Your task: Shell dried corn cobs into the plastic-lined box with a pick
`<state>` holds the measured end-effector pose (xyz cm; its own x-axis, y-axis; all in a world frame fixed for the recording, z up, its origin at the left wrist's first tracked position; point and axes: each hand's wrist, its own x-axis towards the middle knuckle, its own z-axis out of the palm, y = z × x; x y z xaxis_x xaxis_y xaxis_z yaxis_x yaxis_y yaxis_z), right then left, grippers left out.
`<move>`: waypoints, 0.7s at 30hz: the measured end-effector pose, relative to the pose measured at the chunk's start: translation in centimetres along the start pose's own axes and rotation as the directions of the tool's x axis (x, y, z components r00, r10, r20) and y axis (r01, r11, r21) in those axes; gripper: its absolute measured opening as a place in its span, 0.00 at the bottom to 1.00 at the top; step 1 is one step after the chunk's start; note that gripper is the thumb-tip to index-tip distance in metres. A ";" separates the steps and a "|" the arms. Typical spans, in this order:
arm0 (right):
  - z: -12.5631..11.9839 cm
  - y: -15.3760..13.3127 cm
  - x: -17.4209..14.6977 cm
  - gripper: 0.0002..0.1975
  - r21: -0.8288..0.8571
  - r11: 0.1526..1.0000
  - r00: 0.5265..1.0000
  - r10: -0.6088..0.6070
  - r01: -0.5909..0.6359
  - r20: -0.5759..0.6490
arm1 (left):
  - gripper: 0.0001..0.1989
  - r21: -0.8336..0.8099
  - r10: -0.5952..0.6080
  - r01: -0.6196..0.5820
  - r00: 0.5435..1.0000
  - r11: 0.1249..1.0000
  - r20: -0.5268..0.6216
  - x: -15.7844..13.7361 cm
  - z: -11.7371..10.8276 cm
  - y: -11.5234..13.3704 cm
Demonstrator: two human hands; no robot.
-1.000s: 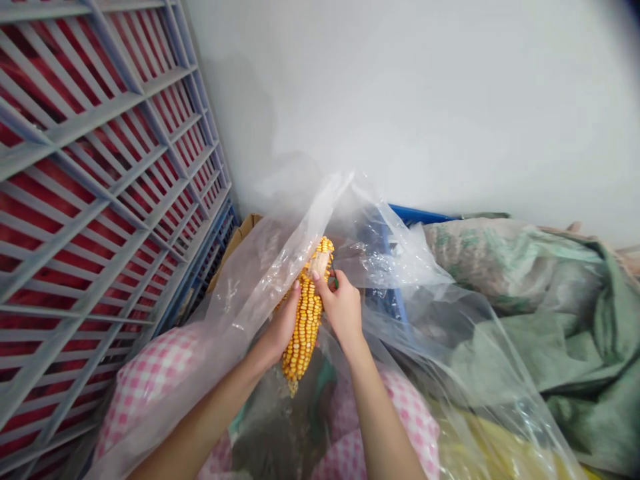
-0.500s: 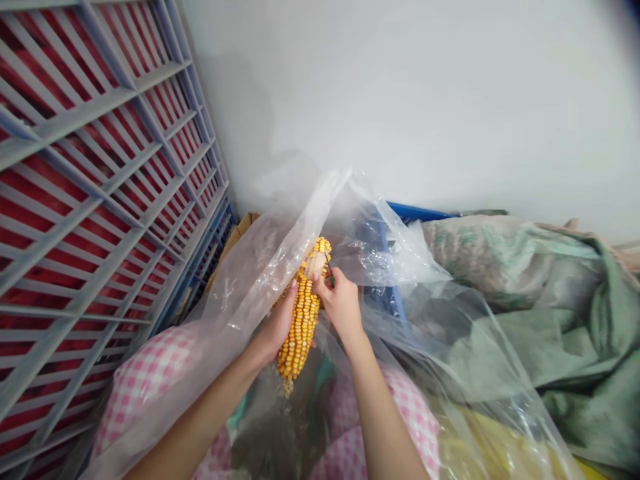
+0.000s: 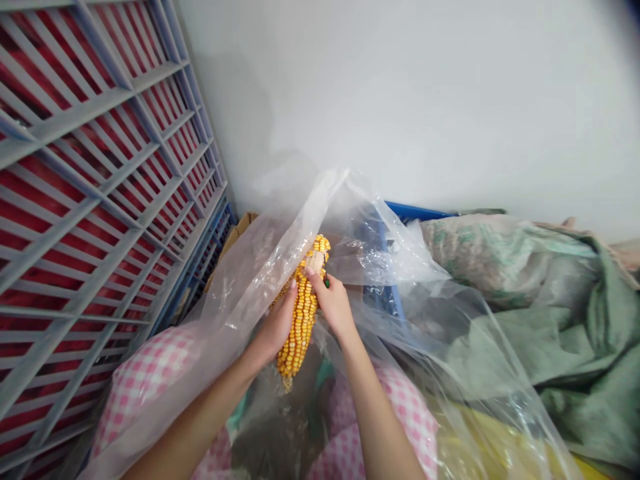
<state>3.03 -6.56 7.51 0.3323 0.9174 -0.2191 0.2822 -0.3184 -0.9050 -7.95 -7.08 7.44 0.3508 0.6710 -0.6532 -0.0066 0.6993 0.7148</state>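
Observation:
An ear of corn [image 3: 301,327] with yellow kernels is held at a slant above my lap, its upper end away from me. Near that end a bare patch of cob shows between the kernels. My left hand [image 3: 280,320] is closed around the ear's left side, thumb along the kernels. My right hand [image 3: 331,299] is closed on a thin, pointed tool with a green handle [image 3: 327,283], mostly hidden by the fingers. Its thumb presses on the ear beside the bare patch. A clear plastic bag [image 3: 260,273] spreads open around both hands and the corn.
Tall grey slatted crates [image 3: 100,193] with red behind them stand on the left. A blue crate [image 3: 415,211] and a cardboard box [image 3: 240,230] sit beyond the bag, before a white wall [image 3: 400,100]. Green-grey sacks [image 3: 540,340] are heaped on the right. Pink checked cloth [image 3: 145,380] covers my legs.
My right hand has moved slightly left and turned against the ear. The tool's thin dark shaft, seen clearly before, is now mostly hidden. My left hand keeps its hold.

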 end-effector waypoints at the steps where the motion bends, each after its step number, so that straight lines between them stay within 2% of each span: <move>1: 0.0 0.0 0.0 0.26 -0.010 1.000 1.000 -0.022 0.022 -0.009 | 0.33 0.000 -0.019 0.019 1.000 1.000 0.007 -0.1 0.0 0.1; 5: -0.3 0.1 0.2 0.25 -0.128 0.987 0.993 -0.108 0.100 -0.052 | 0.32 0.006 -0.112 0.112 0.992 0.994 0.057 -0.5 -0.1 0.5; 10: -0.4 0.6 0.3 0.25 -0.228 0.965 0.988 -0.146 0.132 -0.048 | 0.30 0.009 -0.164 0.163 0.984 0.987 0.065 -0.7 -0.3 0.7; 21: -0.3 1.4 0.3 0.25 -0.232 0.964 0.990 -0.137 0.129 -0.017 | 0.31 0.019 -0.195 0.194 0.976 0.981 0.092 -0.3 -0.8 0.2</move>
<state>3.83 -6.80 6.29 0.3055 0.9482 -0.0869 0.5239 -0.2436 -0.8162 -8.77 -6.96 7.57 0.4302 0.4959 -0.7543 0.0795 0.8116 0.5788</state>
